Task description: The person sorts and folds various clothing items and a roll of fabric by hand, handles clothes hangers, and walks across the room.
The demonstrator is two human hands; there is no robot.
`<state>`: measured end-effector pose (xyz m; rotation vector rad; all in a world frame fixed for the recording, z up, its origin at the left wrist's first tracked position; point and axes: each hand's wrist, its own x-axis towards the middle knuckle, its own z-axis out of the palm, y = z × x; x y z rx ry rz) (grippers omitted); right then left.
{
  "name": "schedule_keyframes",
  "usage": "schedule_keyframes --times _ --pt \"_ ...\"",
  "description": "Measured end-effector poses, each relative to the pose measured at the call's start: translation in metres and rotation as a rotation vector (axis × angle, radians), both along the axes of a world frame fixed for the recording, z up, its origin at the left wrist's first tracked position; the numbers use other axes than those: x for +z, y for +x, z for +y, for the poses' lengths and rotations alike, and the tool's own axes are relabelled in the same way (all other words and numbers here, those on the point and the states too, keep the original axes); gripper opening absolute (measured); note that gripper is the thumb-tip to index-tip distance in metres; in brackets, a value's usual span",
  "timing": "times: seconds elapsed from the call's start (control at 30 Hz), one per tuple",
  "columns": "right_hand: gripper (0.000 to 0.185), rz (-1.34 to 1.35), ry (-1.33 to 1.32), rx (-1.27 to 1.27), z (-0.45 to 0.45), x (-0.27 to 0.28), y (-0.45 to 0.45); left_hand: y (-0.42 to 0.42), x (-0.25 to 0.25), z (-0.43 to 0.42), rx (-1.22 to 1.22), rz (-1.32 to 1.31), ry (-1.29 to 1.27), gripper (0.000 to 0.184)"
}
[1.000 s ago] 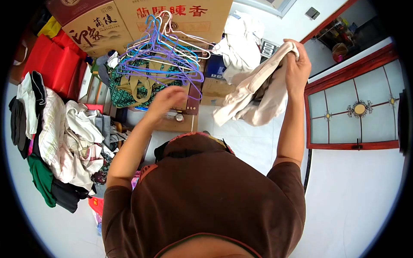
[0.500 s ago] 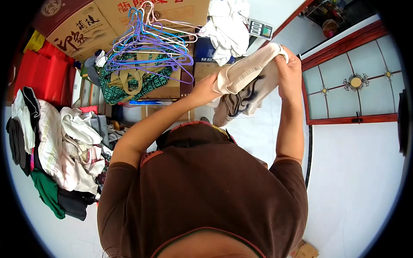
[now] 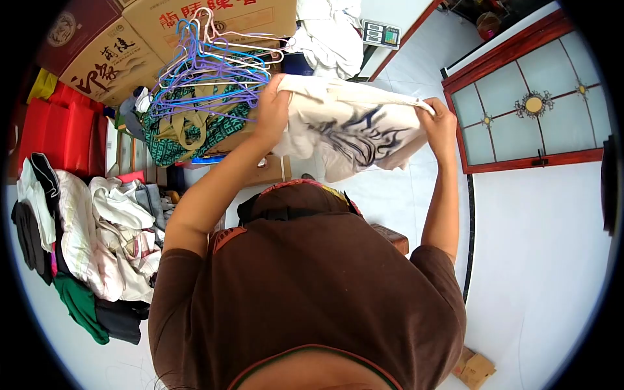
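Stretched out in front of me is a cream garment [image 3: 354,127] with a dark swirling print, possibly a shirt. My left hand [image 3: 272,112] is closed on its left upper corner, close beside the hangers. At the opposite upper corner my right hand [image 3: 437,125] pinches the edge between thumb and fingers. The cloth spans the gap between both hands and its lower part hangs in loose folds. A bundle of purple, blue and white hangers [image 3: 211,78] lies just left of my left hand, on a green patterned bag [image 3: 170,144].
Behind the hangers stand cardboard boxes [image 3: 149,32]. A white cloth heap [image 3: 328,39] and a small scale [image 3: 381,34] are at the back. Piled clothes [image 3: 123,240] and a red bag [image 3: 55,136] lie left. A red-framed glass door [image 3: 533,104] is on the right.
My hands have moved apart, the left one shifting left and up. The garment, bunched before, is now spread wide with its print showing. My right hand is slightly lower.
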<state>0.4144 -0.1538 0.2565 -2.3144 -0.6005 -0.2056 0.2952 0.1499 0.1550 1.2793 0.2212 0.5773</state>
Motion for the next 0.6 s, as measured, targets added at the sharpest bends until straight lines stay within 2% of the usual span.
schedule_keyframes --times 0.07,0.23,0.33,0.37,0.47,0.6 --pt "0.016 -0.081 -0.023 -0.015 -0.017 -0.031 0.007 -0.004 0.024 -0.005 -0.088 0.017 -0.114 0.022" --pt "0.020 -0.193 -0.151 -0.170 -0.045 -0.081 0.014 -0.008 0.052 -0.028 -0.278 0.046 -0.195 0.022" --pt "0.020 -0.109 -0.047 -0.239 -0.053 -0.094 0.012 -0.003 0.051 -0.031 -0.313 0.041 -0.166 0.023" --pt "0.019 0.082 -0.020 -0.269 -0.059 -0.094 0.010 0.001 0.045 -0.027 -0.324 0.032 -0.169 0.023" --pt "0.021 0.232 0.174 -0.145 -0.081 -0.114 0.015 0.001 0.049 -0.017 -0.323 0.070 -0.215 0.027" --pt "0.030 0.708 0.552 -0.062 -0.083 -0.106 0.000 0.003 0.047 -0.003 -0.358 0.211 -0.285 0.031"
